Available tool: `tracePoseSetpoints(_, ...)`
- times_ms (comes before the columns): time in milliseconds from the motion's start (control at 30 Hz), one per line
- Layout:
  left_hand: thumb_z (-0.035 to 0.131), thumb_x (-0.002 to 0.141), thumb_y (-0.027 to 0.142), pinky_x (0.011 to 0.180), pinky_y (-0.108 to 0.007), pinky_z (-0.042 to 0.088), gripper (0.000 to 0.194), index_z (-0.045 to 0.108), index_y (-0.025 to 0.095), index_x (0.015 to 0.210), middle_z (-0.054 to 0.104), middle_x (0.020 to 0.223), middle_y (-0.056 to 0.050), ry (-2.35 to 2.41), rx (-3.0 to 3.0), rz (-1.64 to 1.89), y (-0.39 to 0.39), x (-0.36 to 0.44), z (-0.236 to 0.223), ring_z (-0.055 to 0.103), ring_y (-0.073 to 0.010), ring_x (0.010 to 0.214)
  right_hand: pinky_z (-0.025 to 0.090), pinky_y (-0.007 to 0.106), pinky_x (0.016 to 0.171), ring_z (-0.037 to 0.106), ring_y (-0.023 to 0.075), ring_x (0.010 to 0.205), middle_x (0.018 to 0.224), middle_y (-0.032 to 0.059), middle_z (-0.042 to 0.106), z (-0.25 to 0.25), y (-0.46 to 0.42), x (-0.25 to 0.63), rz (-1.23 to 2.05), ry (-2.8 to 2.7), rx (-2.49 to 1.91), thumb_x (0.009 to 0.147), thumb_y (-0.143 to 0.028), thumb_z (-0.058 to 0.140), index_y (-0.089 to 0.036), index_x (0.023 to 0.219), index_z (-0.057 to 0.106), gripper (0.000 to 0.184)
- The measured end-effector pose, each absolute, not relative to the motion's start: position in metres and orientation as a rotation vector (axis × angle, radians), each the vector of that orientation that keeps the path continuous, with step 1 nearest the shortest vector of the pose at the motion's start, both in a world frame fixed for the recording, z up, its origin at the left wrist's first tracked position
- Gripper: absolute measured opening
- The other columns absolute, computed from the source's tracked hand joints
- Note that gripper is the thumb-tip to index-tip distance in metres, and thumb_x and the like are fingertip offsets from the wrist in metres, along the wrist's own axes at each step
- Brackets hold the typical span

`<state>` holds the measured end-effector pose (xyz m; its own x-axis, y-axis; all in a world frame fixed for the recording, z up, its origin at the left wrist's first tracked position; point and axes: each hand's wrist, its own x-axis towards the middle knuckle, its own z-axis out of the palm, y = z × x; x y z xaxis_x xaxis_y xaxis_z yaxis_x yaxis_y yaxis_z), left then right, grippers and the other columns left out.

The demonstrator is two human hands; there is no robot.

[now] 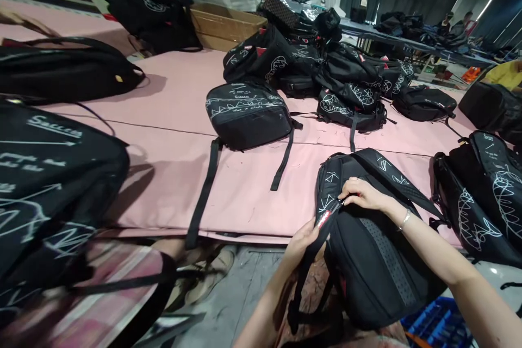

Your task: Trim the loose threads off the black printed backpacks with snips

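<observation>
A black backpack (pixel 359 277) leans tilted over the table's front edge, its padded back and straps facing up. White scribbled drawings run along the shoulder straps. With bent fingers my right hand (pixel 359 194) pinches the upper part of one shoulder strap (pixel 329 196), near a small buckle. Lower on that strap, beside a red and white label (pixel 324 219), my left hand (pixel 304 242) is closed around the strap's edge. Some of its fingers are hidden behind the strap. The other strap (pixel 383 168) slants off to the right over the pack.
Another black backpack (pixel 253 119) lies on the pink table (pixel 171 174) ahead, straps trailing toward me. Several more are heaped (pixel 346 81) behind it. A large backpack (pixel 49 168) stands close on the left, others (pixel 481 201) on the right. A cardboard box (pixel 226 27) is at the back.
</observation>
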<state>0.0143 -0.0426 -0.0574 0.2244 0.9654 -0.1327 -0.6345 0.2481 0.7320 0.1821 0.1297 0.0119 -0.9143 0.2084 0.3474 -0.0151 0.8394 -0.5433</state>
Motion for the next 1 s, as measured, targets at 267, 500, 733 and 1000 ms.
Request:
tracePoseSetpoints(267, 0.052, 0.081, 0.038, 0.034, -0.018, 0.024, 0.041, 0.042, 0.012, 0.113, 0.052, 0.069, -0.001, 0.616, 0.644, 1.182, -0.044, 0.009, -0.052, 0.041, -0.0045, 0.035, 0.039, 0.031, 0.074, 0.054, 0.0147, 0.074, 0.077, 0.005, 0.063, 0.011, 0.135, 0.182, 0.788, -2.577, -0.178, 0.086, -0.04, 0.05, -0.015, 0.083, 0.061, 0.027)
tracePoseSetpoints(500, 0.048, 0.084, 0.039, 0.034, -0.019, 0.024, 0.036, 0.045, 0.012, 0.108, 0.052, 0.07, -0.001, 0.659, 0.681, 1.156, -0.043, 0.008, -0.053, 0.042, -0.0047, 0.035, 0.04, 0.031, 0.077, 0.055, 0.0154, 0.08, 0.082, 0.0056, 0.063, 0.018, 0.144, 0.182, 0.741, -2.647, -0.142, 0.085, -0.035, 0.054, -0.015, 0.09, 0.061, 0.022)
tracePoseSetpoints(733, 0.05, 0.081, 0.045, 0.035, -0.019, 0.024, 0.04, 0.047, 0.013, 0.104, 0.052, 0.067, -0.001, 0.718, 0.699, 1.128, -0.041, 0.007, -0.053, 0.041, -0.0051, 0.035, 0.038, 0.031, 0.081, 0.056, 0.0143, 0.081, 0.083, 0.0054, 0.063, 0.029, 0.15, 0.172, 0.824, -2.725, -0.014, 0.084, -0.034, 0.055, -0.014, 0.089, 0.061, 0.021)
tracePoseSetpoints(1000, 0.055, 0.076, 0.049, 0.035, -0.02, 0.022, 0.039, 0.049, 0.013, 0.089, 0.048, 0.055, 0.002, 0.707, 0.658, 1.119, -0.04, 0.009, -0.041, 0.036, -0.0054, 0.033, 0.039, 0.031, 0.08, 0.055, 0.0146, 0.08, 0.083, 0.0061, 0.063, 0.026, 0.155, 0.167, 0.955, -2.726, -0.014, 0.083, -0.037, 0.056, -0.014, 0.088, 0.062, 0.024)
